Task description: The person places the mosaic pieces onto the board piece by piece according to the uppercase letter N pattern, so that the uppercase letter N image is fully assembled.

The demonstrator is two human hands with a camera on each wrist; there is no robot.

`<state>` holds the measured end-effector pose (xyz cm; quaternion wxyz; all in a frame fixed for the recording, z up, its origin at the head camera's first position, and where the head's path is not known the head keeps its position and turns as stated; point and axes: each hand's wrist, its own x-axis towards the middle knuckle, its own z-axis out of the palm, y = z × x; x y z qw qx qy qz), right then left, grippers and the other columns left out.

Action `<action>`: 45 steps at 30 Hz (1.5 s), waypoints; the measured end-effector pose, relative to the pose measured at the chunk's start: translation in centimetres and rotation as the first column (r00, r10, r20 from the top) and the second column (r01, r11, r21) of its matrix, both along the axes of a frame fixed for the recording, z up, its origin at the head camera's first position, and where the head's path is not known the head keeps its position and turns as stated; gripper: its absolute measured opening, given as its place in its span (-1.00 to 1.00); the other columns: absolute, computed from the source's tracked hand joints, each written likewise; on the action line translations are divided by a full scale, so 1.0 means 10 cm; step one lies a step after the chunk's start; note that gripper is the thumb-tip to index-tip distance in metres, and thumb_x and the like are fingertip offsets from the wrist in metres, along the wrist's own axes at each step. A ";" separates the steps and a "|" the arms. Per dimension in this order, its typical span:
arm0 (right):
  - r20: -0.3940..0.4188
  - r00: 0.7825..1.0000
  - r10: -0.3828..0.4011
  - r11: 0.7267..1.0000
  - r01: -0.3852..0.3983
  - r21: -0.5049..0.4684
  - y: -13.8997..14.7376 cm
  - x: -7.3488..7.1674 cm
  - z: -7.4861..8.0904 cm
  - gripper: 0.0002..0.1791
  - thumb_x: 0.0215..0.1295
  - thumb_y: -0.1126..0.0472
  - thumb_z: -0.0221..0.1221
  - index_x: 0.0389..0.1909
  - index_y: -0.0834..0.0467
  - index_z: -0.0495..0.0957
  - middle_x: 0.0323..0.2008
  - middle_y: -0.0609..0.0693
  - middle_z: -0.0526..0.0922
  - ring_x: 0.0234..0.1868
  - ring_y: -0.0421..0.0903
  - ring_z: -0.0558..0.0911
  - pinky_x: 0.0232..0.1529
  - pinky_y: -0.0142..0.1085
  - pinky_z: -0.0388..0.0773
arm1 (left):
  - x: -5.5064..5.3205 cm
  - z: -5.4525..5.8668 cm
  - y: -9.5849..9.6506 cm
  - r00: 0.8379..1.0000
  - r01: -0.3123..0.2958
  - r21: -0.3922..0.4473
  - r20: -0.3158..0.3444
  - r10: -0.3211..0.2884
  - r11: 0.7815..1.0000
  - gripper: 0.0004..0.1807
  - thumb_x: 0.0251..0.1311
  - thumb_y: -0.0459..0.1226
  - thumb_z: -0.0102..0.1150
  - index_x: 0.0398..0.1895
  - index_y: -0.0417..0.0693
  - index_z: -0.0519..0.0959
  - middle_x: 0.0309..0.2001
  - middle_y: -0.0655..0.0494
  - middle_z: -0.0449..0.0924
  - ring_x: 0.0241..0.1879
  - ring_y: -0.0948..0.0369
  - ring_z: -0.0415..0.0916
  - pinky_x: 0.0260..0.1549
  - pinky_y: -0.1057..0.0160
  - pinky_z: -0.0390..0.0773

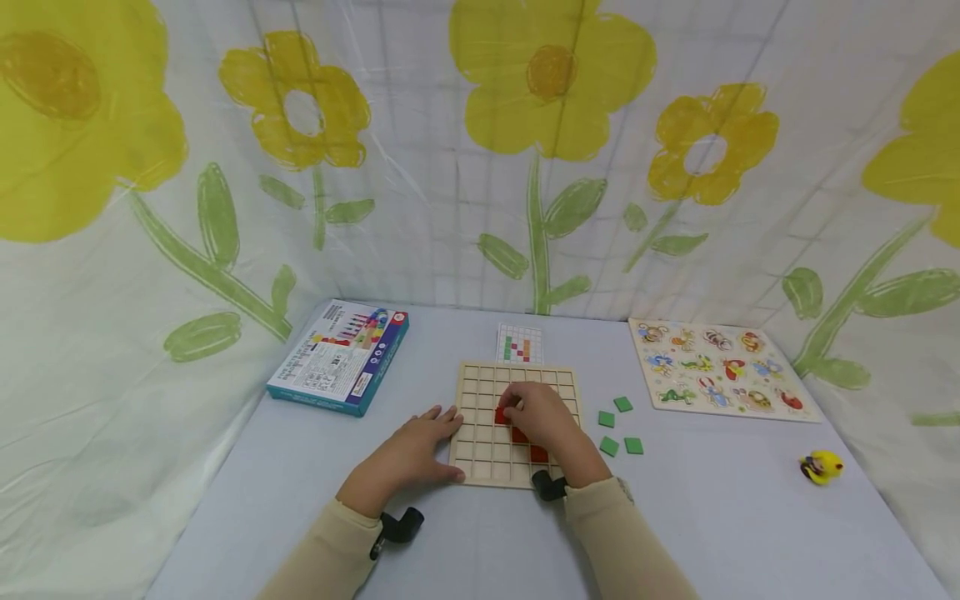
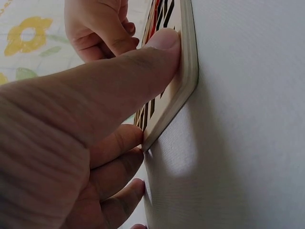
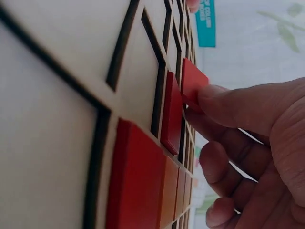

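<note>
A wooden grid board [image 1: 480,472] lies flat on the table. My right hand [image 1: 546,414] is over its middle, pinching a red square tile [image 3: 193,81] between thumb and fingers; the tile is tilted against the grid. Two more red tiles [image 3: 172,114] sit in cells closer to me, stepping down to the right. Beside them in the right wrist view are orange tiles [image 3: 169,191], which the right hand hides in the head view. My left hand [image 1: 412,450] is spread at the board's left side, its thumb [image 2: 164,40] resting on the near rim and fingertips touching the left edge.
Behind the board lies a pattern card [image 1: 520,344] with coloured squares. Several green tiles [image 1: 609,447] are scattered to the right. Farther right are an insect puzzle board [image 1: 720,371] and a small yellow toy [image 1: 822,467]. A game box [image 1: 339,357] lies at the back left.
</note>
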<state>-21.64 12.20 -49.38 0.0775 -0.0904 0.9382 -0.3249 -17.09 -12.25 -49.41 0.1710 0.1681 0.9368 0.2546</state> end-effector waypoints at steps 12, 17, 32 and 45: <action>-0.047 0.997 0.068 0.996 -0.065 0.056 -0.05 0.02 0.00 -0.89 0.46 0.30 0.38 -0.29 0.05 0.77 -0.18 -0.07 0.68 -0.21 -0.11 0.59 -0.08 -0.13 0.68 | 0.00 -0.01 -0.01 1.000 -0.011 -0.008 -0.014 0.011 1.000 0.00 0.14 -0.01 0.68 0.64 0.00 0.42 0.69 0.06 0.30 0.75 -0.10 0.06 0.68 -0.30 0.15; -0.045 0.997 0.060 0.997 -0.058 0.053 -0.06 0.02 0.00 -0.87 0.46 0.31 0.38 -0.31 0.05 0.76 -0.18 -0.07 0.68 -0.23 -0.11 0.58 -0.10 -0.14 0.66 | -0.01 0.00 -0.01 1.000 -0.009 -0.010 -0.013 0.009 1.000 0.00 0.14 -0.02 0.67 0.64 -0.01 0.42 0.69 0.05 0.30 0.75 -0.11 0.06 0.68 -0.29 0.14; -0.105 0.994 -0.040 0.999 0.036 -0.038 0.50 -0.03 0.14 -0.78 0.57 0.28 0.26 0.09 0.15 0.78 0.08 0.07 0.76 -0.13 -0.02 0.60 -0.06 -0.08 0.68 | 0.02 0.01 0.01 1.000 -0.011 0.000 0.005 0.011 1.000 0.01 0.13 -0.05 0.69 0.63 -0.05 0.42 0.70 0.03 0.28 0.75 -0.12 0.04 0.70 -0.28 0.10; 0.058 0.994 -0.091 0.974 0.077 0.214 1.75 0.07 0.12 -0.47 0.45 0.49 -0.01 0.36 0.27 0.62 0.43 0.42 0.47 0.47 0.47 0.42 0.48 0.41 0.39 | 0.02 0.01 0.02 1.000 -0.011 -0.012 0.005 0.011 1.000 0.00 0.17 -0.03 0.66 0.65 0.00 0.40 0.71 0.08 0.26 0.76 -0.09 0.02 0.71 -0.26 0.09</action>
